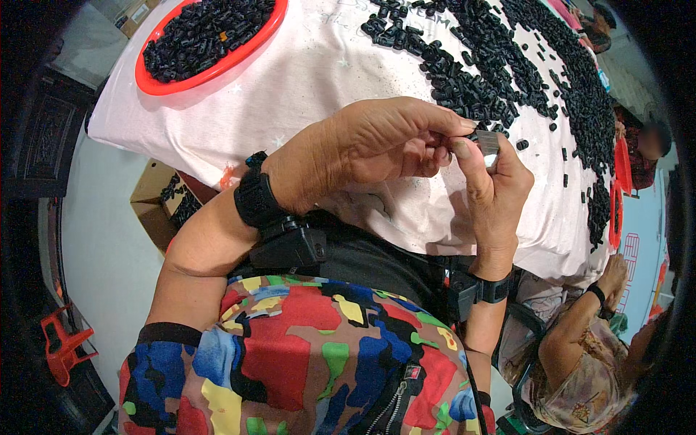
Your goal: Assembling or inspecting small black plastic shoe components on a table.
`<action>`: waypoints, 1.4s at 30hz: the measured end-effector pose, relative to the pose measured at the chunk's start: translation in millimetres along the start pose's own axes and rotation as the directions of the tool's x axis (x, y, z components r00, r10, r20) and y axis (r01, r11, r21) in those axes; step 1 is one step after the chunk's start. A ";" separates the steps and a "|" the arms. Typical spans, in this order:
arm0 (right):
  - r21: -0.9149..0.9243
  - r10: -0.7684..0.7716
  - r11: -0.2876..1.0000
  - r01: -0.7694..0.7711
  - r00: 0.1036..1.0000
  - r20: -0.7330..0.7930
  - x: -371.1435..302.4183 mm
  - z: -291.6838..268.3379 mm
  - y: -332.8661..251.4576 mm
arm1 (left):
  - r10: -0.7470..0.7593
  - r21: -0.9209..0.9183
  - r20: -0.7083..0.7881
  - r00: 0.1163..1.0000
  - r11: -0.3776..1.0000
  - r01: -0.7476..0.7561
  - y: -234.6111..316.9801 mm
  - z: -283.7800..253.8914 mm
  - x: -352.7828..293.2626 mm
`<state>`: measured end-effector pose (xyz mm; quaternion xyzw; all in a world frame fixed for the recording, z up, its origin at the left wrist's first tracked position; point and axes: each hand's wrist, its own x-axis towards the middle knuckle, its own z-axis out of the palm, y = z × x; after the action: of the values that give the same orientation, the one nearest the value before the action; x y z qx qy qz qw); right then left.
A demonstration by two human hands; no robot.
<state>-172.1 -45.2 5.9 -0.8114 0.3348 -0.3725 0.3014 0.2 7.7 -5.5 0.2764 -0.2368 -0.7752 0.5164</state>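
My left hand (395,138) reaches in from the left over the cloth-covered table. Its thumb and index finger pinch a small black plastic part (473,135), mostly hidden by the fingertips. My right hand (499,185) meets it there, thumb and index finger closed on a thin, flat metal blade (489,141). The blade lies against or right beside the black part; the exact contact is too small to tell. Just beyond the fingers spreads a heap of similar black plastic parts (467,80), with a few loose ones close to my right hand.
A red basin (156,88) full of black parts stands at the far left on the pale cloth (304,80). A cardboard box (148,196) sits on the floor by the table. Another person's arm (573,341) is at the right edge, and a red stool (65,344) stands lower left.
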 end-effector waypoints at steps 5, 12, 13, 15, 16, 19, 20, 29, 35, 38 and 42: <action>-0.043 -0.002 0.999 0.002 1.000 0.010 0.7 -0.4 -0.1 | 0.001 0.020 0.023 1.000 1.000 -0.001 0.4 -0.4 2.3; -0.108 0.008 0.994 -0.002 0.998 0.059 -1.5 -2.0 -1.8 | 0.000 0.042 -0.014 1.000 0.999 0.001 3.5 7.4 -4.1; -0.042 -0.018 0.999 0.019 1.000 0.013 -2.0 -2.5 -4.1 | 0.001 0.042 -0.014 1.000 0.999 0.000 3.5 6.4 -3.2; 0.023 -0.042 0.999 0.043 0.998 -0.035 -1.3 -2.5 -6.3 | -0.035 0.030 -0.022 0.999 0.999 0.035 2.9 3.6 0.2; 0.054 -0.047 0.997 0.053 0.993 -0.109 -0.4 -2.2 -6.6 | -0.034 0.030 -0.022 0.999 0.999 0.035 2.7 3.7 0.1; 0.146 -0.051 0.987 0.071 0.990 -0.135 0.1 -3.8 -4.1 | -0.005 0.045 -0.004 1.000 0.999 0.005 2.8 2.4 -0.7; 0.160 -0.078 0.983 0.094 0.992 -0.100 0.7 -3.4 -3.2 | -0.016 0.061 -0.009 1.000 0.998 0.017 4.0 0.4 -0.7; 0.113 -0.107 0.985 0.133 0.970 -0.216 2.4 2.4 -0.6 | 0.124 0.086 0.067 0.990 0.988 -0.129 6.0 7.3 3.2; 0.089 -0.034 0.994 0.057 0.971 -0.236 0.0 4.3 -9.9 | 0.185 0.113 0.065 0.981 0.975 -0.192 3.4 4.0 4.4; 0.105 -0.017 0.994 0.040 0.978 -0.210 -2.4 4.9 -8.9 | 0.200 0.144 0.038 0.979 0.968 -0.203 1.6 5.1 6.9; 0.064 -0.052 0.996 0.060 0.991 -0.120 -2.5 3.4 -4.9 | 0.204 0.204 -0.016 0.979 0.959 -0.197 1.2 7.0 5.8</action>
<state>-169.1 -39.6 6.7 -0.7863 0.3163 -0.4395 0.2976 -5.5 2.5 -0.6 0.3160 -0.3312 -0.6857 0.5659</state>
